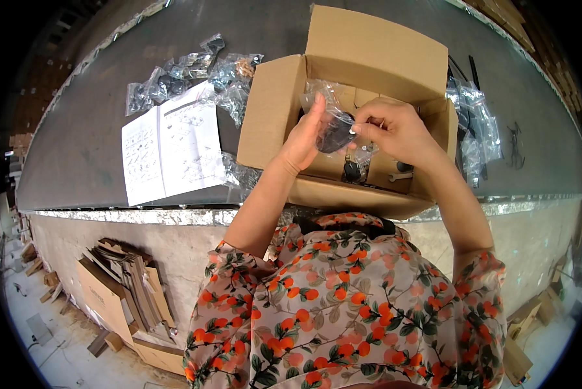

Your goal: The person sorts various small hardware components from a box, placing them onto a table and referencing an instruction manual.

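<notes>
Over an open cardboard box (273, 107) I hold up a clear plastic bag (335, 135) with a dark, rounded part inside. My left hand (306, 135) supports the bag from its left side, thumb up and fingers partly behind it. With thumb and forefinger, my right hand (395, 129) pinches the bag's right edge. Lower in the box lie a small bag with black round pieces (352, 171) and a metal wrench (400, 176). What the dark part is, I cannot tell.
Left of the box lies an unfolded instruction sheet (171, 146) with line drawings. Behind it are several bags of hardware (194, 65). More clear bags (476, 123) and black rods lie right of the box. Flattened cardboard (119, 292) leans below the table's front edge.
</notes>
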{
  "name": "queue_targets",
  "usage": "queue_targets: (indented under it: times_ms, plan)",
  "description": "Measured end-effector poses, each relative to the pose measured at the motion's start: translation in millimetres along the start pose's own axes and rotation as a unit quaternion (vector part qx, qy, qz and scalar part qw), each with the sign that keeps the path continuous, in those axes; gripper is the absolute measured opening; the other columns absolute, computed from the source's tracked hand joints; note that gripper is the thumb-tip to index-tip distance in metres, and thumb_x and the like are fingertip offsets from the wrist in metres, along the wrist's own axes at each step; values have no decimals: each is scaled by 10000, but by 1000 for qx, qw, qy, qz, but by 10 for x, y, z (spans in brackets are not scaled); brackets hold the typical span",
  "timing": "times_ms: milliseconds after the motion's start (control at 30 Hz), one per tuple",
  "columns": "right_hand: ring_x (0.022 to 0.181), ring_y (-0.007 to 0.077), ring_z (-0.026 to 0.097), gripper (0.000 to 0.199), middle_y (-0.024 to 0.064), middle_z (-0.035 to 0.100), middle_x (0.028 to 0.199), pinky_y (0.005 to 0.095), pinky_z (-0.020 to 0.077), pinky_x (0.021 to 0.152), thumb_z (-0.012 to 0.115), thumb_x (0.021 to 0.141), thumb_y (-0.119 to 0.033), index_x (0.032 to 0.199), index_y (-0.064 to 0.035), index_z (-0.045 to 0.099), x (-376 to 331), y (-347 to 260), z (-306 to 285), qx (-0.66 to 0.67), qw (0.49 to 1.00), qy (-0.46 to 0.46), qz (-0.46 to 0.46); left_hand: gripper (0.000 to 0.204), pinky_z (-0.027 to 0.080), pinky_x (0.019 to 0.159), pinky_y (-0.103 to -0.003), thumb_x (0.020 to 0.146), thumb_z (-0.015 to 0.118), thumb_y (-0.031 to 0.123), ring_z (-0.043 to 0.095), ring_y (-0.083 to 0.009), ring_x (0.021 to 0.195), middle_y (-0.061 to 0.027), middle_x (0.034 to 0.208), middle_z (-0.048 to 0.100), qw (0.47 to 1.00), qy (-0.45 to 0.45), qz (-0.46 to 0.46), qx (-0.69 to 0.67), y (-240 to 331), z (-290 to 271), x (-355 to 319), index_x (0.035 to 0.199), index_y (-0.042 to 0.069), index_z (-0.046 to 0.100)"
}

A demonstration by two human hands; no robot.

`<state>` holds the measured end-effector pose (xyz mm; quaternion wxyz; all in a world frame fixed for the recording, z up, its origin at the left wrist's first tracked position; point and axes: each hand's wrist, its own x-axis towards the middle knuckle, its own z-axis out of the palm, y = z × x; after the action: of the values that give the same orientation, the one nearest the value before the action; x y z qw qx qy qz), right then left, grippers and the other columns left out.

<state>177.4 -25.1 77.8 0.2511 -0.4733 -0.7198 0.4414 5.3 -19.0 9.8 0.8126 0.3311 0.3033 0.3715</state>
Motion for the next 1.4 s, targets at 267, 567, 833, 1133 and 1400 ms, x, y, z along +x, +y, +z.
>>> queue_targets:
  times_ms: [267, 567, 833, 1133, 1400]
  plan:
    - [654, 85, 543, 68, 18, 544, 712, 204, 425, 597, 575, 779, -42, 777, 12, 534, 53, -157, -40, 169, 984, -52, 31, 716, 479, 704, -343, 827, 171, 597, 601, -240, 749, -125, 902, 573, 997, -62, 5, -37, 33, 5, -1, 1077, -13, 450]
    - [662, 57, 498, 85, 8, 545, 727, 208, 413, 613, 569, 788, -85, 784, -9, 531, 159, 76, -122, 92, 994, -22, 50, 702, 446, 516, -274, 808, 181, 628, 591, -210, 637, -118, 750, 594, 999, -31, -38, -15, 13, -16, 19, 1017, 41, 505]
    - [728, 300, 575, 110, 171, 583, 728, 356, 465, 651, 572, 620, -53, 725, -20, 574, -166, 844, -210, -414, 874, -233, 105, 668, 421, 474, -265, 805, 203, 631, 537, -171, 528, -82, 656, 557, 997, 44, -41, -38, 29, -86, 69, 945, 51, 503]
    - [803, 290, 591, 153, 160, 607, 804, 343, 477, 693, 582, 613, -38, 758, -11, 624, -404, 1194, -19, -503, 821, -254, 93, 678, 438, 488, -264, 795, 213, 643, 555, -178, 542, -102, 686, 570, 997, 71, -27, -35, 24, -90, 32, 941, 38, 483]
    - [820, 291, 577, 213, 175, 600, 810, 347, 452, 757, 616, 621, -163, 765, -6, 615, -413, 990, -98, -458, 849, -229, 129, 665, 438, 484, -260, 797, 207, 642, 559, -175, 539, -100, 684, 570, 997, 75, -20, -30, 10, -107, 41, 934, 51, 480]
